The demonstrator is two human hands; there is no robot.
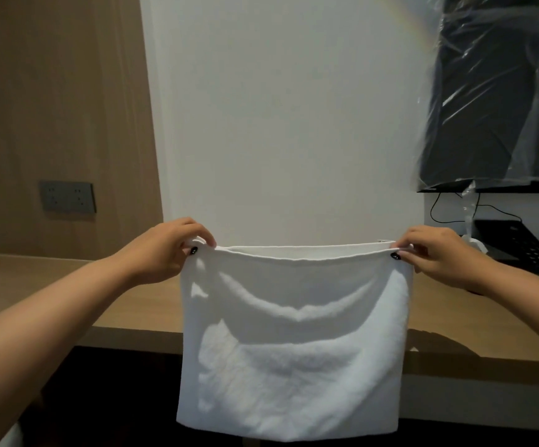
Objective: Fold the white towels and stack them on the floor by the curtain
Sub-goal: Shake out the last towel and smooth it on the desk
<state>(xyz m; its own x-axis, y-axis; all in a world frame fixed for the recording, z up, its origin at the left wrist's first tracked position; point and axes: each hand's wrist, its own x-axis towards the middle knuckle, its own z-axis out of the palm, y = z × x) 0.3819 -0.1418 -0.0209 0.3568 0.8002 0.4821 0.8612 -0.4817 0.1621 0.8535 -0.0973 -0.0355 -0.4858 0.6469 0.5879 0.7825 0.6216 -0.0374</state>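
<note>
Head view. Towel (294,333) held up in the air in front of the person, above and just in front of the desk's (77,295) near edge; it touches no surface that I can see. It hangs already doubled: two layers show along the top hem, folded bottom edge hanging below the desk's front edge.

Left hand (161,253) pinches the top left corner, thumb and forefinger closed on the cloth, other fingers curled. Right hand (439,256) pinches the top right corner the same way. Dark-painted thumbnails show at both corners. Both arms reach forward at about equal height, so the top hem runs level, with a slight sag mid-span.

Key relation: the long axis at this fold runs left to right between the two hands; cloth drops straight down from the fingers. Neither hand is nearer, since each owns one corner. Judgement: the next fold would likely bring one corner across to meet the other, halving the width, or lay the towel flat on the desk first. Corners need to stay matched or the layers will slip.

Surroundings: socket plate (67,196) on the wood panel at left, white wall behind, plastic-wrapped screen (500,91) top right, phone (519,243) on the desk's far right. No curtain, floor stack or other towels in sight.
</note>
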